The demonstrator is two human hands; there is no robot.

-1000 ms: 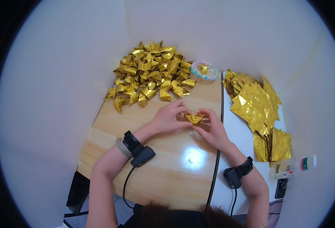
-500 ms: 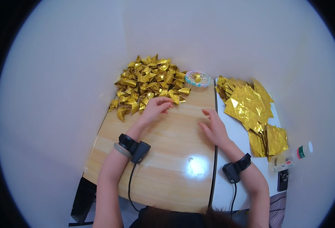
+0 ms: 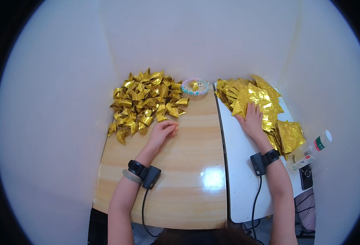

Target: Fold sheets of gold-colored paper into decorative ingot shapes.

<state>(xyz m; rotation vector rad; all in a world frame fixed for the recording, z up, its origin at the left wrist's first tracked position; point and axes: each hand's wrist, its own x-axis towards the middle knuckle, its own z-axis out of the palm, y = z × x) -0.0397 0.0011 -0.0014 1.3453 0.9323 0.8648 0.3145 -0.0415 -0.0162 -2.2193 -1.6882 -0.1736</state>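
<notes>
My right hand point(image 3: 252, 122) lies with fingers stretched out on a spread of flat gold foil sheets point(image 3: 251, 94) at the right. No sheet is visibly lifted. My left hand point(image 3: 163, 134) rests over the wood-topped table point(image 3: 184, 163), its fingers curled in and nothing showing between them. Just beyond it is a heap of folded gold foil pieces point(image 3: 145, 100), many with pointed ends. A small round woven basket point(image 3: 195, 86) with a pastel rim stands right of the heap. A bit of gold shows inside it.
A white table point(image 3: 249, 192) adjoins the wooden one along a dark seam. More gold sheets point(image 3: 290, 134) lie nearer me, beside a clear bottle point(image 3: 310, 151) on its side and a dark phone point(image 3: 306, 177). White walls rise around. Cabled black devices point(image 3: 150, 176) sit on both wrists.
My right hand has moved right and forward from above the wooden table onto the gold sheets. The left hand stays near the heap, fingers still curled. The whole view has shifted slightly.
</notes>
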